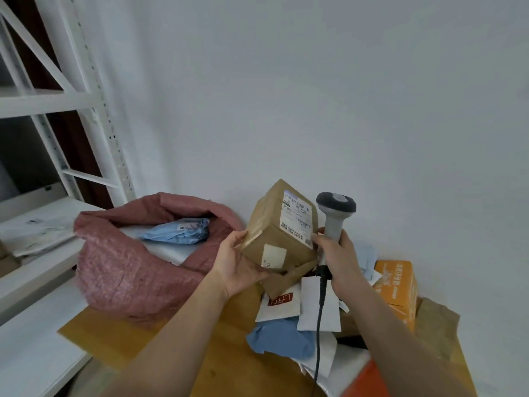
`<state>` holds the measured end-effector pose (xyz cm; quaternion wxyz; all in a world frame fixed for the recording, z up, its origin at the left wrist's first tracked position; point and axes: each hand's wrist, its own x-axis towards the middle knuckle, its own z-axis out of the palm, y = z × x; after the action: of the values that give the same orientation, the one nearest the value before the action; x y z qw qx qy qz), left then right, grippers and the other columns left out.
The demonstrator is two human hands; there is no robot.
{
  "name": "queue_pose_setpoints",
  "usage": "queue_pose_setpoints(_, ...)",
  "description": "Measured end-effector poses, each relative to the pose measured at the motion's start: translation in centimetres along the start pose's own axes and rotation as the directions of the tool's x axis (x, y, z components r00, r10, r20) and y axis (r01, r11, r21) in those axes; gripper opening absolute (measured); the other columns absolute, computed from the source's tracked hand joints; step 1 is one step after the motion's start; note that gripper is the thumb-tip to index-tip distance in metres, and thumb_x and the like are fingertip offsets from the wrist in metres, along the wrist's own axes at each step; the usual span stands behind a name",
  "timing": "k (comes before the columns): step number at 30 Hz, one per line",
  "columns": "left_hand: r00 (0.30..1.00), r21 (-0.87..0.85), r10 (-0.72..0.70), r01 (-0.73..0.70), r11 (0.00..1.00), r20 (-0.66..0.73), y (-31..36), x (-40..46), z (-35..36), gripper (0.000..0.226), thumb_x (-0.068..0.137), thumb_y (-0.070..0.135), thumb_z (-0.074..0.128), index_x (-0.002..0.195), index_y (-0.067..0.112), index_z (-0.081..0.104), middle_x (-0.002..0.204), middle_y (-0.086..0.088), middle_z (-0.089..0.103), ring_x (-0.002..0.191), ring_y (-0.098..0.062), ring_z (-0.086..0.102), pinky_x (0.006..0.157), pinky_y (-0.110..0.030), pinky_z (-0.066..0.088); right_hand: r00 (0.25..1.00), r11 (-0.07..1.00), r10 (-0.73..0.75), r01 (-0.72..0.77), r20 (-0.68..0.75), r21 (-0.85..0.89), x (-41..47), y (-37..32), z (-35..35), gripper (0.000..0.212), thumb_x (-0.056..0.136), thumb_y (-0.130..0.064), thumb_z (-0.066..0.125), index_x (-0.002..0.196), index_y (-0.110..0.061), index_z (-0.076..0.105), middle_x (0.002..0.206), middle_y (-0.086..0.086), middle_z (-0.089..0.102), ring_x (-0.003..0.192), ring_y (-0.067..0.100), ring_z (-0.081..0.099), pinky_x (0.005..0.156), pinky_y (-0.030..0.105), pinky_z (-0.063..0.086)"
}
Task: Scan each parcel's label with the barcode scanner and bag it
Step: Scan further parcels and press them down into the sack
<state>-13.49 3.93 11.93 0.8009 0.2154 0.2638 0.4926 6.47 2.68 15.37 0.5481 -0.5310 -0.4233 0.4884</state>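
Nearest: wooden tabletop (137, 342), matte yellow-brown, its front-left edge running diagonally w/ open room beside it; white shelf boards (43, 270) lie just left. On the table's right half, a loose heap of parcels (303, 319): soft blue and white poly mailers, crumpled brown paper, an orange carton (398, 285) at the far right edge. Above the heap, left hand (237, 267) cradles a brown cardboard box (274, 233) from below, fingers curled round its lower left corner, box tilted, white shipping label (297, 217) facing the scanner. Right hand (337, 253) grips the grey handle of the barcode scanner (335, 213), fingers wrapped round it, dark head up just beside the label, black cable hanging down. Left of box: pink woven bag (126, 270), mouth open, blue mailer (180, 230) inside. Behind: white metal rack (86, 96), plain white wall (315, 81).
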Motion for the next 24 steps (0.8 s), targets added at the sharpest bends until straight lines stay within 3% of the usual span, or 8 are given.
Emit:
queue_pose_setpoints(3, 0.998, 0.044, 0.045, -0.043, 0.998, -0.046, 0.1, -0.3, -0.3, 0.044, 0.095, 0.020, 0.037, 0.136, 0.014, 0.052, 0.134, -0.017, 0.057, 0.129, -0.036, 0.048, 0.106, -0.058, 0.037, 1.000, 1.000, -0.004, 0.004, 0.002, -0.025, -0.2, 0.1, 0.1, 0.021, 0.088, -0.017, 0.065, 0.107, -0.021, 0.057, 0.104, 0.004, 0.067, 0.097, 0.021, 0.065, 0.082, 0.042, 0.057)
queue_pose_setpoints(6, 0.979, 0.277, 0.081, -0.027, 0.961, -0.185, 0.3, -0.2, -0.7, 0.045, 0.093, 0.003, 0.033, 0.129, 0.019, 0.054, 0.127, -0.015, 0.062, 0.117, -0.035, 0.055, 0.098, -0.055, 0.046, 0.996, 0.992, -0.092, 0.092, 0.010, -0.090, -0.5, -0.2, 0.2, 0.021, 0.088, -0.011, 0.064, 0.104, -0.021, 0.056, 0.098, 0.002, 0.066, 0.092, 0.015, 0.065, 0.075, 0.033, 0.056)
queue_pose_setpoints(9, 0.980, 0.392, 0.058, 0.022, 0.920, -0.192, 0.1, -0.6, 0.4, 0.030, 0.096, 0.031, 0.044, 0.086, 0.020, 0.069, 0.086, -0.005, 0.063, 0.082, -0.023, 0.057, 0.088, -0.043, 0.050, 0.984, 0.967, -0.171, 0.176, 0.044, -0.184, -0.9, -0.4, 0.5, 0.023, 0.089, -0.011, 0.062, 0.109, -0.019, 0.053, 0.099, -0.001, 0.064, 0.089, 0.009, 0.064, 0.065, 0.022, 0.051)
queue_pose_setpoints(10, 0.983, 0.407, 0.043, 0.034, 0.913, -0.178, 0.2, -0.9, 0.9, 0.034, 0.095, 0.044, 0.048, 0.085, 0.020, 0.071, 0.077, 0.000, 0.062, 0.076, -0.018, 0.059, 0.084, -0.040, 0.050, 0.981, 0.954, -0.188, 0.195, 0.055, -0.227, -0.9, -0.4, 0.6, 0.024, 0.090, -0.012, 0.062, 0.111, -0.019, 0.052, 0.099, -0.003, 0.063, 0.090, 0.008, 0.063, 0.064, 0.019, 0.049)
queue_pose_setpoints(14, 0.992, 0.530, 0.024, 0.046, 0.847, -0.124, 0.2, -1.4, 0.6, 0.051, 0.082, 0.038, 0.068, 0.128, 0.018, 0.060, 0.118, -0.006, 0.070, 0.113, -0.026, 0.064, 0.099, -0.045, 0.047, 0.972, 0.907, -0.213, 0.234, 0.099, -0.350, -1.1, -0.6, 0.8, 0.027, 0.091, -0.015, 0.062, 0.112, -0.022, 0.046, 0.095, -0.013, 0.055, 0.084, 0.003, 0.057, 0.058, 0.012, 0.042)
queue_pose_setpoints(18, 0.985, 0.511, 0.091, -0.004, 0.860, -0.146, 0.4, -1.4, 0.1, 0.047, 0.084, 0.024, 0.068, 0.128, 0.012, 0.059, 0.118, -0.010, 0.070, 0.104, -0.023, 0.069, 0.074, -0.033, 0.056, 0.960, 0.836, -0.270, 0.270, 0.069, -0.478, -1.2, -0.7, 0.5, 0.029, 0.089, -0.018, 0.065, 0.111, -0.021, 0.046, 0.102, -0.003, 0.056, 0.094, 0.013, 0.057, 0.072, 0.020, 0.044)
queue_pose_setpoints(20, 0.969, 0.487, 0.158, -0.046, 0.872, -0.191, 0.8, -1.3, -0.4, 0.048, 0.083, 0.019, 0.071, 0.129, 0.011, 0.057, 0.116, -0.010, 0.070, 0.102, -0.024, 0.070, 0.072, -0.034, 0.058, 0.959, 0.807, -0.279, 0.267, 0.059, -0.527, -1.3, -1.1, 0.0, 0.029, 0.088, -0.018, 0.066, 0.112, -0.017, 0.049, 0.102, 0.002, 0.056, 0.094, 0.018, 0.057, 0.072, 0.022, 0.044)
queue_pose_setpoints(24, 0.929, 0.435, 0.249, -0.111, 0.894, -0.275, 2.2, -0.6, -2.0, 0.087, 0.061, 0.017, 0.088, 0.137, 0.013, 0.046, 0.117, -0.010, 0.070, 0.103, -0.028, 0.069, 0.074, -0.037, 0.058, 0.960, 0.874, -0.232, 0.277, 0.158, -0.400, -2.3, -3.0, -0.7, 0.020, 0.090, -0.016, 0.062, 0.107, -0.017, 0.052, 0.083, 0.000, 0.054, 0.076, 0.015, 0.054, 0.063, 0.023, 0.043)
